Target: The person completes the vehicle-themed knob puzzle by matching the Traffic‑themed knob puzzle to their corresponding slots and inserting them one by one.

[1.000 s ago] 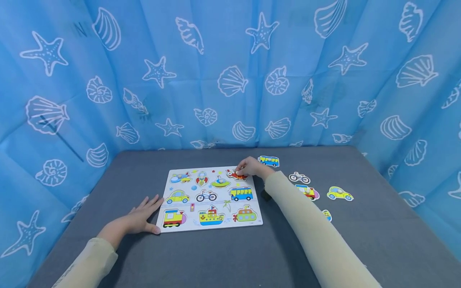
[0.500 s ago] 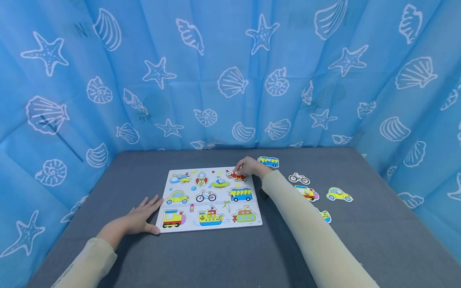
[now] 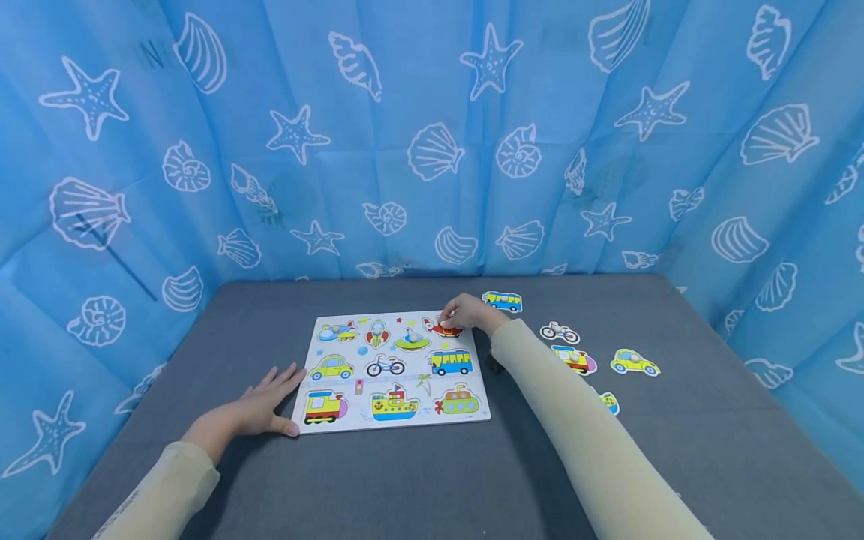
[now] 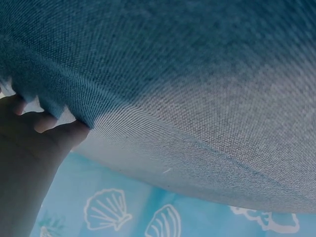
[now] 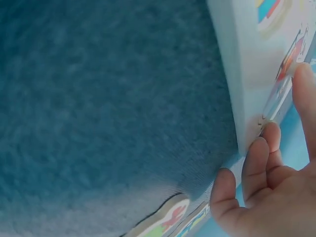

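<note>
A white puzzle board [image 3: 398,429] with vehicle pictures lies on the grey table. My left hand [image 3: 259,405] rests with spread fingers along its left edge. At the board's top right corner, my right hand [image 3: 470,313] pinches a red helicopter piece [image 3: 451,331], which lies at its matching place; whether it sits flush cannot be seen. The right wrist view shows the thumb [image 5: 304,84] by the red piece and the other fingers near the board's edge. A plane piece [image 3: 337,331], a rocket piece [image 3: 378,334] and a flying saucer piece [image 3: 412,340] sit in the top row, knobs up.
Right of the board lie a bus piece [image 3: 502,301], a bicycle piece [image 3: 559,331], a train piece [image 3: 574,359] and a car piece [image 3: 634,361]. My right sleeve [image 3: 580,427] partly covers another piece [image 3: 610,403]. A blue curtain [image 3: 432,210] hangs behind the table.
My right forearm has shifted slightly left, uncovering more of the piece beside the sleeve. The right fingers stay at the helicopter piece, and my left hand has not moved.
</note>
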{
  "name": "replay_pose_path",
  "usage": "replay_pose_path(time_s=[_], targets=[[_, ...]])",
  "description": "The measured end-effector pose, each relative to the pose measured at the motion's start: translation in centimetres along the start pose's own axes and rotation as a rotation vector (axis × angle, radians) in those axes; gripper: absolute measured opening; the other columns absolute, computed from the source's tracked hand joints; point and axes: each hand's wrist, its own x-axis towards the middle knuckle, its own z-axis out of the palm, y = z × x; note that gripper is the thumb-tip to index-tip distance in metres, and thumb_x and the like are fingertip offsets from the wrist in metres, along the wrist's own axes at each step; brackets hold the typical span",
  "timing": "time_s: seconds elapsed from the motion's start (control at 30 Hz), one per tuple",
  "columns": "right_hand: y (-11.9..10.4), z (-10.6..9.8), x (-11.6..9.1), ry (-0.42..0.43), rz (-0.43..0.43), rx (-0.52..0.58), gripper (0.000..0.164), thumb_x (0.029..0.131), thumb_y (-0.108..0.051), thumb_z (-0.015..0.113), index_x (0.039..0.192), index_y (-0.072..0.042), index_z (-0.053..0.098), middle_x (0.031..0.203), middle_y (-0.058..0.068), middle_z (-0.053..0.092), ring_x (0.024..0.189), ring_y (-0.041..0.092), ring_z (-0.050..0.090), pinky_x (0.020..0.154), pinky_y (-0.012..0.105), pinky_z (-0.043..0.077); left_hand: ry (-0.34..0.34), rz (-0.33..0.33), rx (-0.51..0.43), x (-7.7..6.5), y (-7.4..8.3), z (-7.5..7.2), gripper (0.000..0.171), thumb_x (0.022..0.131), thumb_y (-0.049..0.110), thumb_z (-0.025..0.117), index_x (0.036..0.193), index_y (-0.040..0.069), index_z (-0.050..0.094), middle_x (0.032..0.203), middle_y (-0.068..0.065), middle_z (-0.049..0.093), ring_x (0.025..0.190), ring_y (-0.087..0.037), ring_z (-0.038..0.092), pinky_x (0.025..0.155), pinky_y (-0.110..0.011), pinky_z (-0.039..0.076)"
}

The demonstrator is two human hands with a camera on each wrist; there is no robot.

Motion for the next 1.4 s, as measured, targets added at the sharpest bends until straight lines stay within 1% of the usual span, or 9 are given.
replay_pose_path(time_s=[0.33, 0.4, 0.5, 0.67, 0.73, 0.87, 0.97, 1.1, 1.4], targets=[[0.0, 0.2, 0.0, 0.021, 0.054, 0.025, 0.011, 0.093, -0.018, 0.067, 0.099, -0.011, 0.074, 0.108, 0.008, 0.063, 0.097, 0.025, 0.054, 0.085, 0.039, 0.045, -0.002, -0.007, 0.005, 0.1, 0.0, 0.2, 0.115, 0.072, 0.051, 0.080, 0.154, 0.002, 0.015, 0.158, -0.027, 0.006, 0.142, -0.051, -0.005, 0.105, -0.072, 0.002], [0.3, 0.2, -0.1, 0.030, 0.047, 0.039, 0.012, 0.093, -0.018, 0.067, 0.101, -0.011, 0.073, 0.113, 0.009, 0.062, 0.101, 0.025, 0.054, 0.087, 0.039, 0.046, -0.009, -0.012, 0.003, 0.2, 0.0, 0.2, 0.116, 0.073, 0.052, 0.079, 0.155, 0.003, 0.014, 0.159, -0.025, 0.005, 0.142, -0.050, -0.006, 0.106, -0.071, 0.001], [0.6, 0.0, -0.6, 0.037, 0.026, 0.117, 0.018, 0.094, -0.016, 0.067, 0.110, -0.009, 0.072, 0.125, 0.013, 0.057, 0.111, 0.028, 0.052, 0.093, 0.042, 0.045, -0.011, -0.011, 0.001, 0.2, -0.1, 0.3, 0.115, 0.073, 0.051, 0.079, 0.155, 0.004, 0.013, 0.159, -0.025, 0.005, 0.142, -0.050, -0.006, 0.106, -0.071, 0.001], [1.1, -1.6, -2.5, 0.044, -0.059, 0.173, 0.028, 0.096, -0.012, 0.062, 0.123, -0.004, 0.065, 0.136, 0.018, 0.050, 0.124, 0.032, 0.048, 0.100, 0.047, 0.042, 0.009, 0.011, 0.001, 0.2, -0.5, 0.3, 0.115, 0.073, 0.051, 0.079, 0.155, 0.003, 0.014, 0.158, -0.027, 0.005, 0.141, -0.052, -0.006, 0.104, -0.073, 0.001], [1.4, -2.5, -3.2, 0.039, -0.086, 0.168, 0.030, 0.096, -0.011, 0.061, 0.125, -0.001, 0.063, 0.135, 0.019, 0.050, 0.123, 0.032, 0.048, 0.100, 0.047, 0.042, 0.012, 0.011, 0.005, 0.2, -0.6, 0.2, 0.115, 0.073, 0.052, 0.078, 0.155, 0.004, 0.014, 0.159, -0.026, 0.004, 0.142, -0.051, -0.007, 0.105, -0.073, 0.001], [2.3, -4.2, -4.5, 0.032, -0.089, 0.134, 0.032, 0.096, -0.012, 0.062, 0.126, 0.000, 0.062, 0.133, 0.020, 0.051, 0.117, 0.031, 0.049, 0.096, 0.044, 0.045, 0.012, 0.013, 0.012, 0.1, -0.6, 0.1, 0.115, 0.073, 0.053, 0.078, 0.154, 0.003, 0.014, 0.158, -0.027, 0.005, 0.141, -0.052, -0.007, 0.105, -0.073, 0.001], [3.1, -5.2, -5.6, 0.034, -0.120, 0.077, 0.032, 0.096, -0.013, 0.062, 0.125, 0.001, 0.063, 0.132, 0.022, 0.053, 0.118, 0.034, 0.050, 0.093, 0.045, 0.046, 0.018, 0.019, -0.003, 0.4, -0.9, 0.2, 0.118, 0.070, 0.058, 0.078, 0.154, 0.003, 0.016, 0.158, -0.027, 0.006, 0.141, -0.052, -0.006, 0.104, -0.073, 0.000], [4.2, -6.3, -6.9, 0.045, -0.164, 0.064, 0.033, 0.095, -0.013, 0.063, 0.124, 0.003, 0.062, 0.128, 0.024, 0.055, 0.117, 0.037, 0.051, 0.092, 0.047, 0.047, 0.012, 0.025, -0.020, 0.5, -1.1, 0.2, 0.122, 0.067, 0.063, 0.077, 0.154, 0.003, 0.015, 0.158, -0.027, 0.005, 0.141, -0.052, -0.007, 0.104, -0.073, -0.002], [6.5, -8.0, -9.7, 0.069, -0.182, 0.140, 0.033, 0.096, -0.012, 0.061, 0.122, 0.008, 0.061, 0.114, 0.021, 0.062, 0.101, 0.032, 0.056, 0.091, 0.052, 0.046, 0.014, 0.016, 0.014, -0.1, -0.1, 0.0, 0.115, 0.072, 0.052, 0.079, 0.154, 0.001, 0.016, 0.157, -0.029, 0.007, 0.140, -0.054, -0.004, 0.104, -0.073, 0.002]])
